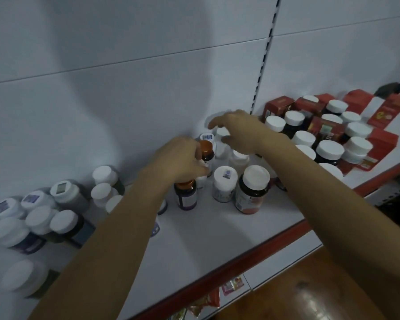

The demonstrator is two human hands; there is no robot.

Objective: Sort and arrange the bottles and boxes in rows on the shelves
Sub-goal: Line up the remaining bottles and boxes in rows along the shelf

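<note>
The left hand (179,159) grips 1 orange-capped bottle (206,150) in the middle of the shelf (217,241), toward the far wall. The bottle is upright, long axis vertical, cap pointing up. It lies on the right of the curled fingers (198,158), with the cap clear of them. A purple-label bottle (186,195) stands directly below that hand. The right hand (237,130) hovers with fingers spread and released above 2 white bottles (222,146). Red boxes (279,105) stand at far right.
</note>
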